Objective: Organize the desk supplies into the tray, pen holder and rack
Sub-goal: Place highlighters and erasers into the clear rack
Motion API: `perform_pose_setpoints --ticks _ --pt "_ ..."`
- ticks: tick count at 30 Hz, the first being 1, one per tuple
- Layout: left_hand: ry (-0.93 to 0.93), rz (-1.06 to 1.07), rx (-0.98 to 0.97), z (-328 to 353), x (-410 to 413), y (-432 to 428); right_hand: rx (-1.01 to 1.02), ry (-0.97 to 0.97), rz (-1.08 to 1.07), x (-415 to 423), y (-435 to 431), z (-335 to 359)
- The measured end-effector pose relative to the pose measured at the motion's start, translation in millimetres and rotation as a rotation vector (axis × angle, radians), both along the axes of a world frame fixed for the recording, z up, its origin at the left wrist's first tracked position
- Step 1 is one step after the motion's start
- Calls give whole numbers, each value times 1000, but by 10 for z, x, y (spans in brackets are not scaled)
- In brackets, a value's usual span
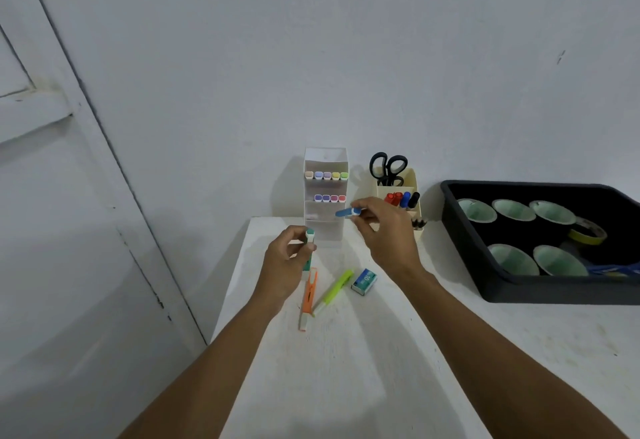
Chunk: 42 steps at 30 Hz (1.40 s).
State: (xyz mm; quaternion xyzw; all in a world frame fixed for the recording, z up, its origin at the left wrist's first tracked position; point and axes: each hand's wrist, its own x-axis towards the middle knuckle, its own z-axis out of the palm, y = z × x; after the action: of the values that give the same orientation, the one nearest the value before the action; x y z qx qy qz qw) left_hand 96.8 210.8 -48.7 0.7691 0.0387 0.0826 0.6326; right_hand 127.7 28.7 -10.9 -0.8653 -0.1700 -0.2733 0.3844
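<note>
Tray point(554, 291) sits toward the desk's right edge, rack point(325, 161) near its back left corner. My right hand point(388, 234) pinches a blue highlighter point(346, 212) by its cap end, just before the rack's lower slots. My left hand point(284, 265) grips a green highlighter point(310, 236) upright. Both I judge light, stiff and slick, so a mid-barrel hold suits slotting.

Left hand point(289, 258) gripping green highlighter point(309, 248), right hand point(382, 227) perhaps pinching blue highlighter point(348, 212)
</note>
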Motion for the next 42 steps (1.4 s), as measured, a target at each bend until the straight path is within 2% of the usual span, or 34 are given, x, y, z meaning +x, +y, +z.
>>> perform_pose_setpoints --ticks 3,8,16,19,22,25,33,42 --pt "-81 17 17 46 11 38 -125 18 27 138 26 -130" --pt "-213 48 192 39 64 77 -238 89 19 350 119 -325" --pt "-456 29 411 11 158 65 -253 116 -84 507 235 -462" --pt "-492 38 496 -27 224 31 -229 128 -66 507 222 -477" --pt "-495 41 533 -24 317 -24 -99 113 -80 475 184 -487" --pt "-455 15 558 7 428 -116 1 190 -82 434 142 -499" --pt "-326 -65 637 -101 683 -225 63 336 -9 438 127 -526" --pt "-177 -122 705 -149 749 -216 32 324 55 365 119 -575"
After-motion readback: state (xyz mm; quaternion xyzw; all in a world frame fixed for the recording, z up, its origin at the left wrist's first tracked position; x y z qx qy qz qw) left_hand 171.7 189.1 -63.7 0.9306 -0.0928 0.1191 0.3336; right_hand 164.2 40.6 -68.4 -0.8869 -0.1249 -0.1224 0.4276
